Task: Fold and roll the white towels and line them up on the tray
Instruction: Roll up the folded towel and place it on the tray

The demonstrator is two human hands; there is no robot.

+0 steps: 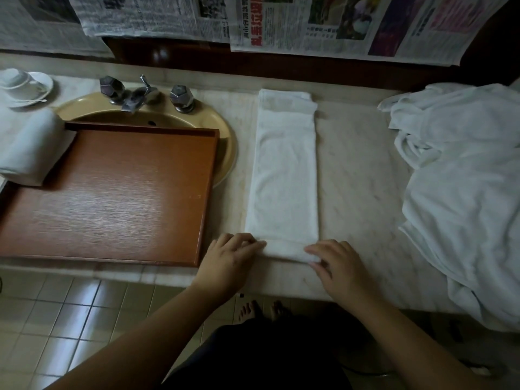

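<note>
View: one camera on the person's head
Faces: forward and down at the bench [357, 175]
Near: close, arms reach in from the bottom

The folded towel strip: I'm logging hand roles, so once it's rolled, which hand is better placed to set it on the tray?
Left, likely. The left hand sits at the folded towel strip's near end beside the tray; the right hand is farther away.
</note>
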